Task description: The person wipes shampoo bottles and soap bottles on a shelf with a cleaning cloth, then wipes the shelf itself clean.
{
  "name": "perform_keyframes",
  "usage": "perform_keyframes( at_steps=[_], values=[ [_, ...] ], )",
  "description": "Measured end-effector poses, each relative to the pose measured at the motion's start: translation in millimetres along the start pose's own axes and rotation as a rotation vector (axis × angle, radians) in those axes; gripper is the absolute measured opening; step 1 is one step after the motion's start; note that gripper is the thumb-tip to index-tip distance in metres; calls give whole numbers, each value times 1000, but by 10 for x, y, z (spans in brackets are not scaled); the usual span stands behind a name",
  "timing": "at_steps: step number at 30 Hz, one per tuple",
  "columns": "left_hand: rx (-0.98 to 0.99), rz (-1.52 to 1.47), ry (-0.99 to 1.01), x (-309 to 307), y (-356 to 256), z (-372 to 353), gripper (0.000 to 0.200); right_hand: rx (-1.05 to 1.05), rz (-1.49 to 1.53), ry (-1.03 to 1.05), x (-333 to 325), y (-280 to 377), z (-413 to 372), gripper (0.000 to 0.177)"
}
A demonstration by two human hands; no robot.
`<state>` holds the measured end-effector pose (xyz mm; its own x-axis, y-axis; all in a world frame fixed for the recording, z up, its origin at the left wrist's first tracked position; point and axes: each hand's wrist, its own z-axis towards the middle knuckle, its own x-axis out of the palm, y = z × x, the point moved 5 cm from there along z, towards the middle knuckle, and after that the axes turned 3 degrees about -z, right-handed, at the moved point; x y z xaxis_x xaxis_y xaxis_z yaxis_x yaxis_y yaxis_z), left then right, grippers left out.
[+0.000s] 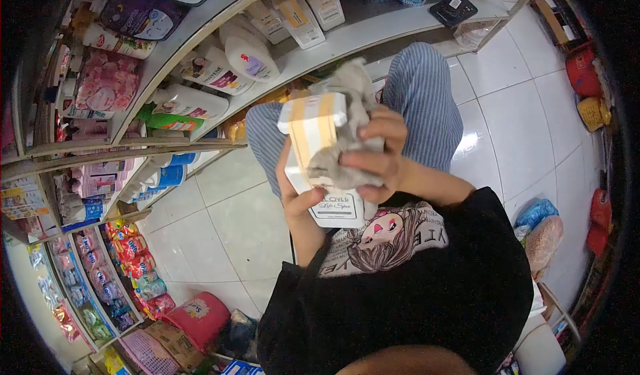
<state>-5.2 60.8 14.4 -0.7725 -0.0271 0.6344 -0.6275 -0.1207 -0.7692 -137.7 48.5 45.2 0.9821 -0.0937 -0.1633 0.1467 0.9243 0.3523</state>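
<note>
My left hand (pixel 300 198) is closed round a white, box-shaped bottle (pixel 297 154) with a yellow-striped side and black lettering on its front. The bottle is tilted in front of my chest, above my lap. My right hand (pixel 380 152) grips a crumpled grey cloth (pixel 350 95), its fingers curled into the fabric. That cloth lies against the bottle's right side and covers part of its face.
Shelves ahead and to the left hold shampoo bottles (pixel 250 55), white boxed bottles (pixel 300 18) and a black device (pixel 453 10). Detergent packs (pixel 133 248) hang at lower left, near a pink bucket (pixel 197 318). Bags (pixel 543 238) lie on the tiled floor (pixel 513 128) at right.
</note>
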Motion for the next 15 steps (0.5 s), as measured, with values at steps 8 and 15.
perform_keyframes(
  at_steps=[8, 15],
  values=[
    [-46, 192, 208, 72, -41, 51, 80, 124, 106, -13, -44, -111, -51, 34],
    [-59, 323, 208, 137, -52, 59, 86, 304, 148, -29, -47, -112, -337, 28]
  ],
)
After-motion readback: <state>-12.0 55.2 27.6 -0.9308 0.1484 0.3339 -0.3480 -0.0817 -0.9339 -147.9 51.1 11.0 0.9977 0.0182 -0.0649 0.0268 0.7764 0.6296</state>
